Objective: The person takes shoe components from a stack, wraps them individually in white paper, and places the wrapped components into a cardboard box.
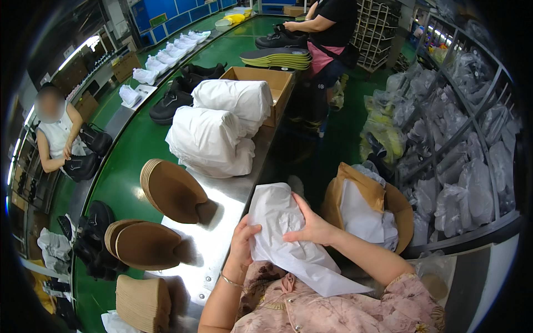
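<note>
Both my hands hold a crumpled bundle of white tissue paper (277, 216) in front of my body. My left hand (243, 239) grips its left side, thumb on top. My right hand (310, 227) clasps the right side, thumb pressed on the upper face. A loose corner of the paper trails down to the right over my blouse. Whether anything is inside the paper cannot be seen. Beyond it, on the metal table edge, lie white paper-wrapped bundles (208, 137). Left of them stand stacks of curved brown cardboard inserts (173, 191).
An open cardboard box (283, 87) holds part of the bundles. Black shoes (166, 102) sit on the green conveyor (129, 145). Insoles (277, 58) are stacked farther along. At right are a carton with white paper (360, 212) and a rack of plastic-bagged items (454, 166). Two co-workers handle black shoes.
</note>
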The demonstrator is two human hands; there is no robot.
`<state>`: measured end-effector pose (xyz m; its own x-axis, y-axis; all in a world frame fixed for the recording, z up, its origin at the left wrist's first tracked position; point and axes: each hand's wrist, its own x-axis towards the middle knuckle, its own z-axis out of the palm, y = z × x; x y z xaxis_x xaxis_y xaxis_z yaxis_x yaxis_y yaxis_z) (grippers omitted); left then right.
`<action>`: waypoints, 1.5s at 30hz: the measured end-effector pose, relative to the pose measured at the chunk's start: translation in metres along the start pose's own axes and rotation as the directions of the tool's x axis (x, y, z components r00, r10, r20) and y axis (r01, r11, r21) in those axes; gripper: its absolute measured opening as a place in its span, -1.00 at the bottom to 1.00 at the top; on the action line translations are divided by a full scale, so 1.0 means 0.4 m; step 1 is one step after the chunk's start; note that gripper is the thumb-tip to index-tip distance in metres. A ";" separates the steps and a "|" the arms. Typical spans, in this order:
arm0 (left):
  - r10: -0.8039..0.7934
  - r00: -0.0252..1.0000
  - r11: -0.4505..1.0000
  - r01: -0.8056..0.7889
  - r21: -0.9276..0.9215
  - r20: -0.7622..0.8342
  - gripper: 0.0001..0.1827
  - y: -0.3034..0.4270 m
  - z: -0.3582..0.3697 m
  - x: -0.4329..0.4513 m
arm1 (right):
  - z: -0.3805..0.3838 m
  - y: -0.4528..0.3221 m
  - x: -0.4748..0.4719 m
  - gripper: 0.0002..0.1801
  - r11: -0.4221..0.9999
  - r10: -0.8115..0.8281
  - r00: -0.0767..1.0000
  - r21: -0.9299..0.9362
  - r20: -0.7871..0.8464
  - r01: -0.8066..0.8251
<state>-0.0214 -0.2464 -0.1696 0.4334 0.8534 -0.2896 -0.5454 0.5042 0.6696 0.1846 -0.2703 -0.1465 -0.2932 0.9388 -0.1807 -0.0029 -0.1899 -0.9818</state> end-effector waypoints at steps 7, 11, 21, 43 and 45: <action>0.165 0.983 0.900 -0.184 0.395 0.080 -0.53 0.061 0.041 0.002 | -0.035 -0.026 0.001 0.30 0.967 -0.218 0.957 -0.177 -0.193 0.184; 0.163 0.980 0.844 -0.197 0.499 0.112 -0.51 0.074 0.071 0.021 | -0.043 -0.065 -0.007 0.29 0.938 -0.236 0.954 -0.298 -0.183 0.175; 0.825 0.447 -0.219 -0.311 0.925 0.345 -0.53 0.045 0.117 0.003 | -0.064 -0.083 -0.031 0.26 0.975 -0.174 0.950 -0.179 -0.260 0.129; 0.096 0.978 0.995 -0.091 -0.033 0.186 -0.50 -0.013 0.100 0.003 | 0.011 -0.055 -0.022 -0.41 0.887 -0.192 0.905 0.328 -0.379 0.326; 0.038 0.981 0.996 -0.021 -0.089 0.190 -0.36 -0.008 0.091 -0.001 | 0.031 -0.053 -0.016 -0.53 0.834 -0.117 0.908 0.457 -0.402 0.309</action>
<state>0.0066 -0.2531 -0.1467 0.5407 0.8313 -0.1288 -0.6162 0.4957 0.6121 0.1747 -0.2759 -0.1237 0.1184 0.9903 -0.0731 -0.5299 0.0007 -0.8481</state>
